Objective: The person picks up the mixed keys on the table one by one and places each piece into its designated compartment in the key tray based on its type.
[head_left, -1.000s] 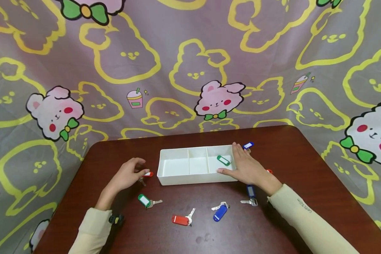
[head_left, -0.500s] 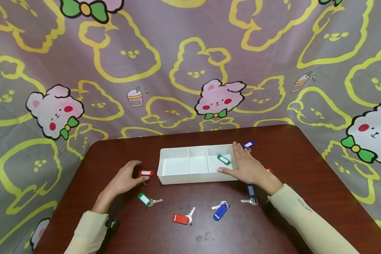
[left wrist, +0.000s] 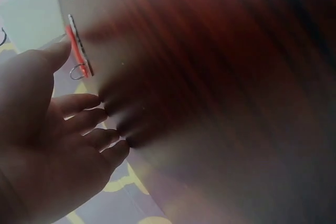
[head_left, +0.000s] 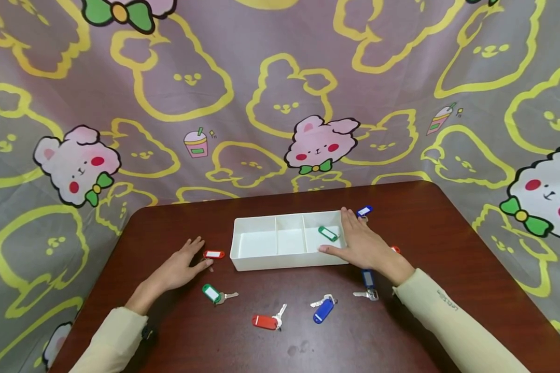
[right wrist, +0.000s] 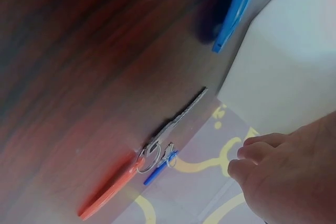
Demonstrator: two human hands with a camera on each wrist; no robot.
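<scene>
My left hand (head_left: pixel 179 267) lies low over the table, fingers spread and slightly bent. Its thumb comes right up to a red-tagged key (head_left: pixel 213 254) left of the white three-compartment tray (head_left: pixel 261 263); the left wrist view shows the thumb tip beside the red tag (left wrist: pixel 76 51). Nothing sits in the palm. At the tray's right end rests my right hand (head_left: pixel 366 246), fingers extended along the end wall and thumb over the front rim. A green-tagged key (head_left: pixel 328 233) lies in the right compartment, partly visible.
In front of the tray lie a green-tagged key (head_left: pixel 212 293), a red-tagged key (head_left: pixel 265 322) and two blue-tagged keys (head_left: pixel 324 311). Another blue tag (head_left: pixel 365 211) is beyond my right hand. A red tag (head_left: pixel 395 249) is mostly hidden behind the right wrist. Patterned cloth (head_left: pixel 242 181) hangs behind the table.
My left hand has drawn back left from the red-tagged key and its fingers have straightened, uncovering more of the tag. The right hand stays at the tray's end.
</scene>
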